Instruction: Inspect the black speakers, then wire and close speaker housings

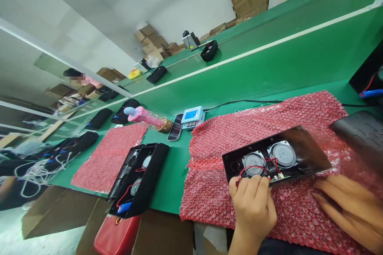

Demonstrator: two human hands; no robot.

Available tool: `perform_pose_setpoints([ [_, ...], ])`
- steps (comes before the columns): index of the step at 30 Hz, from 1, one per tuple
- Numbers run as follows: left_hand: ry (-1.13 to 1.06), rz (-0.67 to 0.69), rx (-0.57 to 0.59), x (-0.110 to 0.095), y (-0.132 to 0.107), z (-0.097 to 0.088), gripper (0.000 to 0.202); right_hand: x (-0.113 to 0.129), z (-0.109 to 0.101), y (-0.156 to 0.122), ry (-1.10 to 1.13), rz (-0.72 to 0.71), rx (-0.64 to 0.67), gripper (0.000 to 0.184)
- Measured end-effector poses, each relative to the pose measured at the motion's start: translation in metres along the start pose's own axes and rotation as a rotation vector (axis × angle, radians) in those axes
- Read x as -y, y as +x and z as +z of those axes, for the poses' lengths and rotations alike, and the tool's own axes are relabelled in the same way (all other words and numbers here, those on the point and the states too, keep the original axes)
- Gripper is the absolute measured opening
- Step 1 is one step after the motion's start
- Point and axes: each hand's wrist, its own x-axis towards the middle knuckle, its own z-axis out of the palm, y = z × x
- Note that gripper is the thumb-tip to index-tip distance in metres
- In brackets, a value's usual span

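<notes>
A black speaker panel (299, 143) with two round speaker drivers (283, 154) lies on pink bubble wrap (239, 135). My left hand (254, 205) is closed in a pinch on the red wires (251, 168) at the panel's near edge, by a small circuit board (279, 178). My right hand (353, 207) lies flat on the bubble wrap with fingers stretched out, touching the panel's near right edge and holding nothing.
A black speaker housing (140, 179) with red wires sits to the left at the bench edge. Behind are a second bubble wrap sheet (110, 157), a pink handheld fan (140, 115), a phone (175, 127), a small meter (193, 116), more black housings, cardboard boxes and a person far left.
</notes>
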Motion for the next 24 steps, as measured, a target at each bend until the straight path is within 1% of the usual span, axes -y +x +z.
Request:
perform_pose_setpoints([
  [3,-0.001,0.014,0.052,0.001,0.003,-0.003,0.014,0.001,-0.001,0.001,-0.03,-0.046,0.056,0.025],
  [7,-0.016,0.011,0.075,0.002,0.005,-0.005,0.011,-0.002,0.003,-0.004,-0.056,-0.04,0.066,0.026],
  [10,-0.007,0.01,0.095,0.002,0.005,-0.005,0.01,-0.005,0.006,-0.008,-0.04,-0.021,0.1,0.023],
  [17,-0.006,0.002,0.049,0.0,0.003,-0.003,0.01,-0.004,0.005,-0.009,-0.018,-0.026,0.118,0.021],
  [24,0.002,0.016,0.035,0.001,0.003,-0.003,0.009,-0.003,0.005,-0.007,-0.039,-0.031,0.124,0.021],
])
